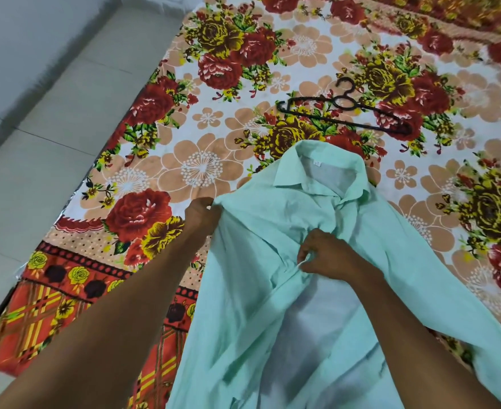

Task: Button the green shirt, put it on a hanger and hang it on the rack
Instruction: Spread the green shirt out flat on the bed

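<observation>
A pale green shirt (pixel 261 237) lies front up on the flowered bedspread, collar away from me, its front open below the chest so the inside shows. My left hand (pixel 202 215) grips the shirt's left shoulder edge. My right hand (pixel 324 253) pinches the front placket at chest height, near a small white button. A black plastic hanger (pixel 343 112) lies flat on the bed beyond the collar, apart from the shirt. No rack is in view.
The flowered bedspread (pixel 202 160) covers the bed, whose left edge runs diagonally. Beyond that edge lies pale tiled floor (pixel 54 119), with a grey wall at the far left.
</observation>
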